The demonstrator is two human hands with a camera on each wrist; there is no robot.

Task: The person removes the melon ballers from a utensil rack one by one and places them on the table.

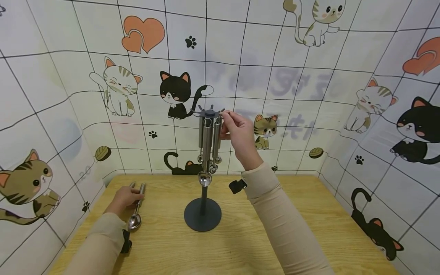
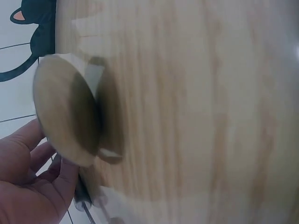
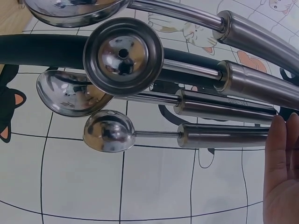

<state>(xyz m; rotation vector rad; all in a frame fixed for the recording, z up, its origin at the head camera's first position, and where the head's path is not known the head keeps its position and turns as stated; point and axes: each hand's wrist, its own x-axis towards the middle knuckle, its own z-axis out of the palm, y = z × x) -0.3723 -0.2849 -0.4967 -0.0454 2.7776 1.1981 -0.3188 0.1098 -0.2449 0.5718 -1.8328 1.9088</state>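
Observation:
At the left of the table, my left hand [image 1: 125, 198] grips the handle of a shiny metal scoop [image 1: 135, 221]. Its round bowl [image 2: 60, 112] looks blurred in the left wrist view, close over the wood. Beside it lies a second handle [image 1: 132, 185], partly behind the hand. My right hand [image 1: 238, 135] is raised at the top of a dark utensil stand [image 1: 203, 215], thumb and forefinger pinching the upper end of a hanging small scoop [image 3: 110, 131]. Several other steel utensils hang around the stand, including a ladle [image 3: 74, 93] and a round piece with a central hole [image 3: 123, 56].
The wooden table [image 1: 165, 244] meets a wall cloth [image 1: 223, 80] printed with cats and grid lines at the back and both sides. Dark straps with small cameras [image 1: 238, 186] sit at both wrists. The stand's round base rests mid-table, between the forearms.

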